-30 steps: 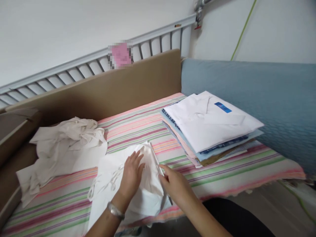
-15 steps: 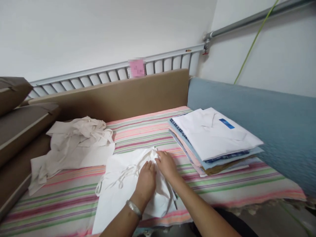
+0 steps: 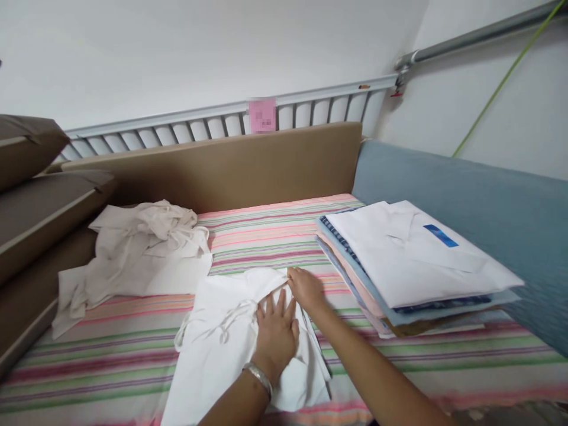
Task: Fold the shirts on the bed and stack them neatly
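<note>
A white cloth drawstring bag [image 3: 208, 361] lies flat in front of me, its loose cords spread over the upper left part. My left hand [image 3: 277, 334], with a silver bracelet at the wrist, presses on the cloth with fingers spread. At the top right corner, my right hand [image 3: 305, 289] has its fingers closed on the bag's edge. Beneath the left palm the fabric is rumpled. To the left lies a crumpled heap of similar off-white cloth bags [image 3: 142, 254].
A stack of folded shirts [image 3: 417, 254], white on top with a blue label, sits at the right on the striped bedspread [image 3: 257, 236]. Brown cushions [image 3: 53, 201] rise at the left. Behind are a brown panel [image 3: 248, 163] and a radiator; a blue panel [image 3: 444, 177] borders the right.
My left hand has gone from fingers held together to spread flat on the bag. My right hand still grips the corner. The view has shifted slightly.
</note>
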Available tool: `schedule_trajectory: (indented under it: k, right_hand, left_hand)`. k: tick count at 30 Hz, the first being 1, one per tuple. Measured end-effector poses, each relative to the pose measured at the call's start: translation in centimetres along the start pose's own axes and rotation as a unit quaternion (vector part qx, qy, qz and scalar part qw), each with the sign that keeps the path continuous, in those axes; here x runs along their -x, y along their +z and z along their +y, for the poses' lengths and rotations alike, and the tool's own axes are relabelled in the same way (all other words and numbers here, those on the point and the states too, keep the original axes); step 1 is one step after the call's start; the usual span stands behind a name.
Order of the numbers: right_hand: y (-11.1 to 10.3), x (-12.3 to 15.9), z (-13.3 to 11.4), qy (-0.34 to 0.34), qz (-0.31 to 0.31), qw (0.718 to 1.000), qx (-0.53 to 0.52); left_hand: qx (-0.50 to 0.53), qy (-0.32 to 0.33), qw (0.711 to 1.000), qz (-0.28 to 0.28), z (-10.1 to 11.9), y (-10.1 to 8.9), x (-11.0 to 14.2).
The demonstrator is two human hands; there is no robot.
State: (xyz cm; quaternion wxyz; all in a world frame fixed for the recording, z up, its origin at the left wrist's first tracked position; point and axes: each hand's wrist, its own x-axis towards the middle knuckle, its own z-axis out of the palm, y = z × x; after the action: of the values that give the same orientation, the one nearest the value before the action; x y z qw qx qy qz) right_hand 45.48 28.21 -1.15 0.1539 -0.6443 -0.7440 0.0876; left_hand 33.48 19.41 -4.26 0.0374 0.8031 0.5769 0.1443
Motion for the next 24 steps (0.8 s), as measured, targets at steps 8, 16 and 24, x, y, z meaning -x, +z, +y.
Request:
schedule_trajectory:
  k: [8, 16, 24]
  right_hand:
    - [-1.2, 1.5, -1.3, 0.020, 0.027, 0.999, -0.025]
    - [-1.0, 8.9, -4.8, -0.078, -0.020, 0.991, -0.103]
    - [3.5, 10.6, -2.8, -0.080, -0.034, 0.996, 0.020]
  left_hand:
    - [0.038, 0.002, 0.998, -0.044, 0.9, -2.0, 0.0]
    - [0.020, -0.001, 0.997, 0.073, -5.1, -6.0, 7.2]
    - [-0.110, -0.125, 0.983, 0.080, -12.0, -3.6, 11.1]
